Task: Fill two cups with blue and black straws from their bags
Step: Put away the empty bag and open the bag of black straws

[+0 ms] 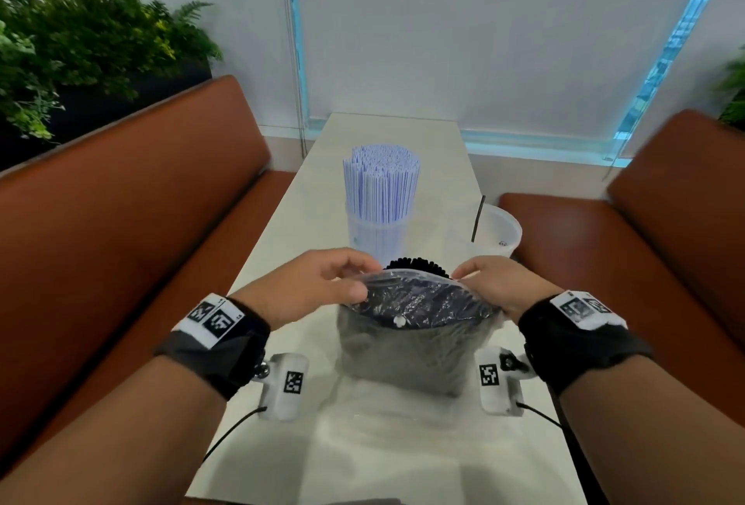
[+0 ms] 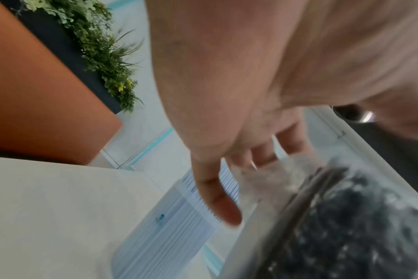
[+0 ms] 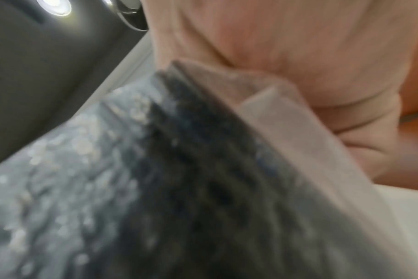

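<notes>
We have the bag (image 1: 411, 343) of black straws (image 1: 417, 264) standing upright on the table (image 1: 403, 444), right in front of us at six o'clock, and we hold its mouth from both sides. Our left hand (image 1: 318, 288) pinches the rim at nine o'clock, thumb on the near face and fingers (image 1: 354, 260) curled over the far edge; our right hand (image 1: 498, 286) pinches the opposite corner at three o'clock. We judge this two-sided hold is meant to spread the opening so the straw tips, already poking out at twelve o'clock, can come free as one bundle. Beyond the bag at eleven o'clock stands the cup (image 1: 377, 232) packed with blue straws (image 1: 381, 182), so that half looks done. At one o'clock the second cup (image 1: 498, 232) holds only a single black straw (image 1: 478, 218), placed close so the transfer is short. The plastic looks thin and crinkly, so it may slip or collapse if either pinch loosens.
</notes>
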`<state>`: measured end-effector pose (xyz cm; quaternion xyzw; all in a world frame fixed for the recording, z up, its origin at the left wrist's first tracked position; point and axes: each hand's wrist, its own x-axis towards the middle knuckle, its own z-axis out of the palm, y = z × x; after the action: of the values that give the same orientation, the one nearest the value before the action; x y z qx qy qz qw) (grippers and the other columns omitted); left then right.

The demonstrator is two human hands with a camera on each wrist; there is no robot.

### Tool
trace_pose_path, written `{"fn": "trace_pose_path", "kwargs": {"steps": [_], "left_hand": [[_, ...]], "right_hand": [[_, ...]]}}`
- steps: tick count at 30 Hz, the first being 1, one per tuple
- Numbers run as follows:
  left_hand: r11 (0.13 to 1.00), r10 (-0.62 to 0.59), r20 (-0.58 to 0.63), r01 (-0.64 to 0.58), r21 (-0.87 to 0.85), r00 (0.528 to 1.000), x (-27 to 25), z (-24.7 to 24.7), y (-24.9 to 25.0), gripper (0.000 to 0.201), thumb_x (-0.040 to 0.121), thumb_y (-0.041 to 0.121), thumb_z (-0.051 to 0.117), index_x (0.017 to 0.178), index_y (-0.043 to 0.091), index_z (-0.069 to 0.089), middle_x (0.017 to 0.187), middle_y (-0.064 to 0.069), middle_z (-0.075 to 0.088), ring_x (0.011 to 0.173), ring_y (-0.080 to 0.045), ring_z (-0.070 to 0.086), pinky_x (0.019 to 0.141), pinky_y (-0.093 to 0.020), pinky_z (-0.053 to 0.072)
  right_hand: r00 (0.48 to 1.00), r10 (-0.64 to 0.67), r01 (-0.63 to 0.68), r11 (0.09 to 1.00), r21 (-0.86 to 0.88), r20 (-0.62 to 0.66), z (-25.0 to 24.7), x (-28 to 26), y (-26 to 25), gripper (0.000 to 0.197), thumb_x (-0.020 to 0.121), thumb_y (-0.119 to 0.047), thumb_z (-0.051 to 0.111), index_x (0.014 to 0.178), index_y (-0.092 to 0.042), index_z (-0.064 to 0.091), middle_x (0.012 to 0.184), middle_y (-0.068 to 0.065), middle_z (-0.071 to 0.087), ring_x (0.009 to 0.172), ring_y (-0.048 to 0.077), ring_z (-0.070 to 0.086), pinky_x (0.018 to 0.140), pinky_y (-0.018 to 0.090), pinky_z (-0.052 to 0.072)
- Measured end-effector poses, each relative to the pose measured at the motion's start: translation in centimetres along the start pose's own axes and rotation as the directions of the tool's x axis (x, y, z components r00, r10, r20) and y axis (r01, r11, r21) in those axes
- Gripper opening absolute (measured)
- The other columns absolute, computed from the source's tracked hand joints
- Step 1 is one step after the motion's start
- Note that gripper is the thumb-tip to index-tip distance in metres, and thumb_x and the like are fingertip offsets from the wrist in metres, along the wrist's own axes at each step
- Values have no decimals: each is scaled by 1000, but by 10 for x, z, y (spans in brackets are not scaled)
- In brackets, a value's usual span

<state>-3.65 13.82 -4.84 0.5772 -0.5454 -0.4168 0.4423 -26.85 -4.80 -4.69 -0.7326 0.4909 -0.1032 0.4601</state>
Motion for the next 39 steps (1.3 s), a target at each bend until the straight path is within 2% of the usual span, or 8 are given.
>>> {"fn": "trace_pose_path", "kwargs": {"steps": [2, 5, 9, 16, 23, 28, 34, 39], "left_hand": [[994, -8, 107, -4, 107, 994, -6, 2, -2, 49, 74, 45, 83, 120, 37, 68, 122, 8, 70, 113, -9, 65, 93, -18, 45], [976, 54, -93, -33, 216, 994, 1, 6, -7, 35, 78, 41, 81, 111, 37, 70, 110, 13, 73, 103, -3, 67, 86, -16, 46], [903, 199, -360, -28, 429, 911, 17, 6, -15, 20, 84, 35, 80, 98, 37, 66, 101, 13, 64, 95, 6, 58, 79, -12, 38], [835, 257, -326, -39, 548, 910, 26, -5, -20, 21, 84, 35, 80, 93, 44, 63, 103, 14, 50, 96, 4, 53, 82, -4, 35], [810, 66, -3, -52, 585, 998, 20, -33, 1, 42, 86, 36, 68, 126, 50, 62, 117, 16, 55, 110, -1, 55, 95, -18, 43], [647, 34, 104, -101, 756, 994, 22, -44, 15, 46, 95, 30, 69, 136, 45, 55, 119, 20, 57, 101, 13, 51, 89, -13, 41], [483, 128, 70, -124, 867, 989, 34, -26, 16, 22, 93, 34, 68, 113, 31, 58, 104, 11, 54, 91, -13, 54, 80, -33, 46], [407, 345, -6, -143, 902, 939, 32, -11, -2, 10, 94, 24, 64, 97, 20, 56, 96, 1, 51, 78, -22, 53, 63, -38, 48]], "right_hand": [[971, -211, 208, 977, -41, -113, -3, 2, -3, 17, 85, -29, 79, 99, -30, 70, 99, -6, 62, 75, 11, 61, 55, 18, 47], [866, -486, 478, 873, -94, -118, -2, -4, -16, 16, 83, -53, 69, 84, -38, 73, 95, -12, 68, 85, 5, 62, 77, 25, 50], [874, -483, 486, 861, -151, 62, -12, -13, -22, 24, 77, -58, 74, 79, -35, 76, 85, -17, 71, 74, 4, 64, 69, 18, 48], [873, -341, 464, 801, -378, 348, -47, -17, -20, 39, 75, -28, 86, 105, -48, 69, 114, -20, 52, 103, -14, 56, 85, 23, 53], [864, -445, 502, 718, -482, 236, -41, -7, -18, 31, 72, -15, 88, 85, -29, 64, 78, -12, 58, 64, -8, 51, 63, 10, 42], [840, -507, 522, 661, -538, 192, -35, -1, -17, 41, 71, -19, 87, 72, -27, 47, 66, -10, 47, 56, 5, 42, 52, 17, 38], [817, -557, 484, 527, -699, 145, -24, -1, -14, 46, 79, -28, 77, 65, -24, 34, 64, -8, 44, 59, 11, 37, 51, 27, 22], [706, -700, 499, 379, -779, 111, -21, -8, 1, 23, 87, -24, 64, 72, -29, 46, 77, -10, 49, 74, 13, 42, 53, 21, 23]]}}
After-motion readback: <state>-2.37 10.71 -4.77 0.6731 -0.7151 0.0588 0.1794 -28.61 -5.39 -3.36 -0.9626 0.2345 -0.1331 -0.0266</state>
